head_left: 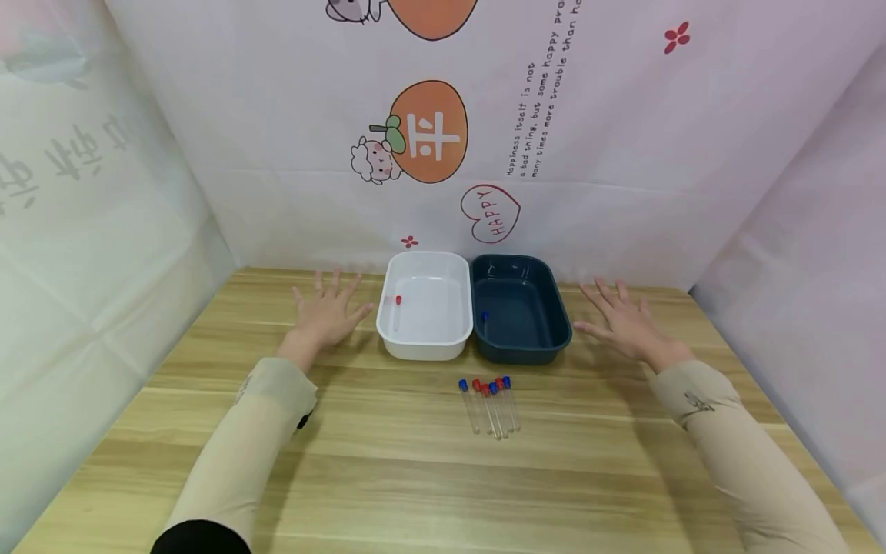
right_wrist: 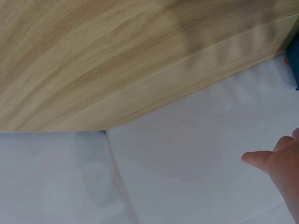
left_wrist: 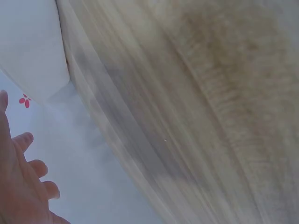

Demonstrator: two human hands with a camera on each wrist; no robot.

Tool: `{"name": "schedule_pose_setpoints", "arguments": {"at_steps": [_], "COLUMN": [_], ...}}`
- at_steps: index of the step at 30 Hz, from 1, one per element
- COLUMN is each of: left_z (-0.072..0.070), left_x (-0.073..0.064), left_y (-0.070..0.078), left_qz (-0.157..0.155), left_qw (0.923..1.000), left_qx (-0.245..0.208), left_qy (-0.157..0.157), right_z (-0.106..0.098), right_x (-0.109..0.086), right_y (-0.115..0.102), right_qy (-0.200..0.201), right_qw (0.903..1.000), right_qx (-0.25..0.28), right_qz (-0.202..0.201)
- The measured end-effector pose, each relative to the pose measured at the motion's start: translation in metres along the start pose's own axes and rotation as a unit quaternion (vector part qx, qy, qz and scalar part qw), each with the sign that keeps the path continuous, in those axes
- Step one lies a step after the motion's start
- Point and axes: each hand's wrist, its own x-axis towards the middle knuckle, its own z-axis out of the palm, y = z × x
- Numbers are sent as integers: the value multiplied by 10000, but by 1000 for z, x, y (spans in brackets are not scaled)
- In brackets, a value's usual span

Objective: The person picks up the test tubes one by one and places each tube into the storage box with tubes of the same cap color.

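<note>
My left hand [head_left: 324,314], fingers spread, is left of a white tray [head_left: 424,350] and holds nothing. On the other side, my right hand [head_left: 626,322] has its fingers spread to the right of a dark blue tray [head_left: 522,355], also holding nothing. In the white tray lies a clear tube with a red cap [head_left: 398,300]. A tube with a blue cap [head_left: 485,316] lies in the dark tray. In front of the trays, several clear tubes [head_left: 493,412] with red and blue caps lie close together on the table. Both wrist views show part of each hand.
The two trays stand side by side near the back edge of the wooden table [head_left: 388,477]. Behind it hangs a white printed cloth [head_left: 595,215], and white cloth sides [head_left: 83,308] rise at left and right.
</note>
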Motion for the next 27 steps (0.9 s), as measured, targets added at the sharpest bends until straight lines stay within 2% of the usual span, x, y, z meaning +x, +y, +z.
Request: {"name": "schedule_pose_setpoints", "arguments": {"at_steps": [14, 20, 27], "left_z": [-8, -10, -10], "left_x": [-10, -13, -16], "left_y": [4, 8, 13], "left_qz": [129, 254, 432], "left_qw": [9997, 9988, 9981], "left_qx": [-226, -373, -260], "left_qy": [23, 214, 349], "right_z": [-8, -9, -13], "right_x": [-12, -19, -29], "right_y": [-13, -19, -33], "right_qy": [207, 301, 299], "right_qw": [9989, 9972, 9947], "right_qx": [-13, -32, -25], "right_qz": [-425, -677, -987]}}
